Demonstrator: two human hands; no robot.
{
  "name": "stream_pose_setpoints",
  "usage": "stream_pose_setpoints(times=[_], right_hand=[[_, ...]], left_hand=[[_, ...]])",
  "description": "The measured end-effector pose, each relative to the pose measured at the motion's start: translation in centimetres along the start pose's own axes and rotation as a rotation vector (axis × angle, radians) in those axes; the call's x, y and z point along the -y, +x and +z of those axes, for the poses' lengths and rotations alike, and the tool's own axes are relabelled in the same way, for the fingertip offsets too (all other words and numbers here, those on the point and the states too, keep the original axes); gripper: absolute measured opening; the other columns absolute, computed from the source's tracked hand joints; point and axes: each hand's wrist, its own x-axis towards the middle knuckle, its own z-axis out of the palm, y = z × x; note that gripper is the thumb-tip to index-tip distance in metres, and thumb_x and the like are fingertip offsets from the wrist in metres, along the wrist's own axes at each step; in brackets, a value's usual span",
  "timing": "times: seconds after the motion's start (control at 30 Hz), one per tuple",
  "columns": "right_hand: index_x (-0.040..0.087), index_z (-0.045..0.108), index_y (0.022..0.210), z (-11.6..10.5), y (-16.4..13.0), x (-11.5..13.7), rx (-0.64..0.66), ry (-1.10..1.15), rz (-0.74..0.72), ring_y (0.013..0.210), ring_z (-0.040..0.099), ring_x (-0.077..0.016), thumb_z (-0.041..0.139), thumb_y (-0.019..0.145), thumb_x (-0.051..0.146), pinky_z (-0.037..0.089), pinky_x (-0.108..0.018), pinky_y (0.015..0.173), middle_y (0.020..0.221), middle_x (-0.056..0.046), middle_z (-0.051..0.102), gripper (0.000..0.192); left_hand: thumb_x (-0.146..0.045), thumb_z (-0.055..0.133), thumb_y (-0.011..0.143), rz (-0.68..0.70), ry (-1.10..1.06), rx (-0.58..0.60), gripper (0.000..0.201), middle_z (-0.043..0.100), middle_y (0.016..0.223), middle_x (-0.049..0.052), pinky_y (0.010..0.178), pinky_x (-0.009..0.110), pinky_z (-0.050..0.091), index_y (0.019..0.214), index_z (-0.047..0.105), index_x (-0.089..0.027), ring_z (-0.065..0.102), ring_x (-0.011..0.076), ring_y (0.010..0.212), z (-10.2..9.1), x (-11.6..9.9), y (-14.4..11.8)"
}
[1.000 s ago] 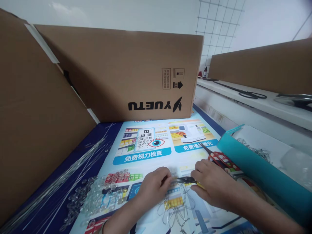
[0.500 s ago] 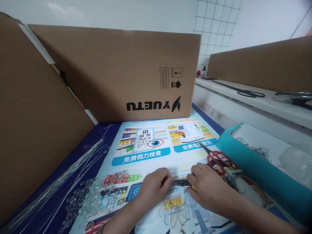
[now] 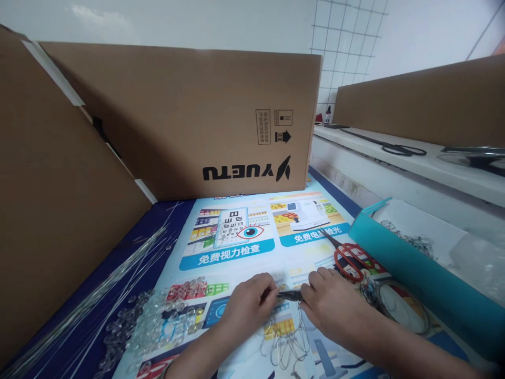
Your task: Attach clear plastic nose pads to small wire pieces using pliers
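Nearest, a tangle of bent wires (image 3: pixel 282 350) lies on the poster (image 3: pixel 252 271), which covers much of the blue tabletop (image 3: pixel 173 218). Just beyond it are the hands, apart from each other, with the pliers (image 3: pixel 291 296) bridging the gap. The right hand (image 3: pixel 331 300) is clamped on the pliers, its fingers hiding the handles; the dark nose points at the left hand (image 3: pixel 252 299). The left hand's fingers are curled in at the nose's tip, and I cannot tell whether they grip a wire.

Left of the hands, clear beads (image 3: pixel 158 321) spread over the poster's edge and onto the blue. Beside them, long straight wires (image 3: pixel 114 287) run in a loose bundle. To the right lie a wire coil (image 3: pixel 424 316) and, a bit farther, red-handled scissors (image 3: pixel 349 261), open, next to a teal box (image 3: pixel 414 279) with fine wire pieces (image 3: pixel 414 242) inside.

Farther back, a cardboard panel (image 3: pixel 177 121) stands upright. On the ledge (image 3: pixel 426 166) at right are black scissors (image 3: pixel 404 150) and, at its far end, a small bottle (image 3: pixel 327 115).
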Motion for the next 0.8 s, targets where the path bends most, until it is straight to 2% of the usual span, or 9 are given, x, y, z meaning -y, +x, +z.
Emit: stream_pose_setpoints(times=[0.43,0.8], right_hand=[[0.017,0.056,0.077,-0.1,-0.2,0.1,-0.023,0.007,0.021,0.074,0.046,-0.0232,0.049,0.084,0.026,0.026,-0.034,0.063,0.075,-0.008,0.055,0.013],[0.015,0.054,0.076,0.9,-0.2,0.5,-0.020,-0.075,-0.007,0.072,0.047,-0.0230,0.051,0.082,0.022,0.028,-0.034,0.061,0.073,-0.009,0.054,0.010]], left_hand=[[-0.024,0.043,0.083,-0.033,0.003,0.002,0.015,0.055,0.066,-0.002,0.056,0.022,0.033,0.069,0.049,-0.019,0.049,0.0129,0.061,0.0,0.0,0.1],[-0.023,0.043,0.084,-0.025,0.010,0.004,0.016,0.054,0.066,-0.002,0.056,0.022,0.032,0.070,0.049,-0.019,0.049,0.0122,0.062,0.2,0.0,0.1]])
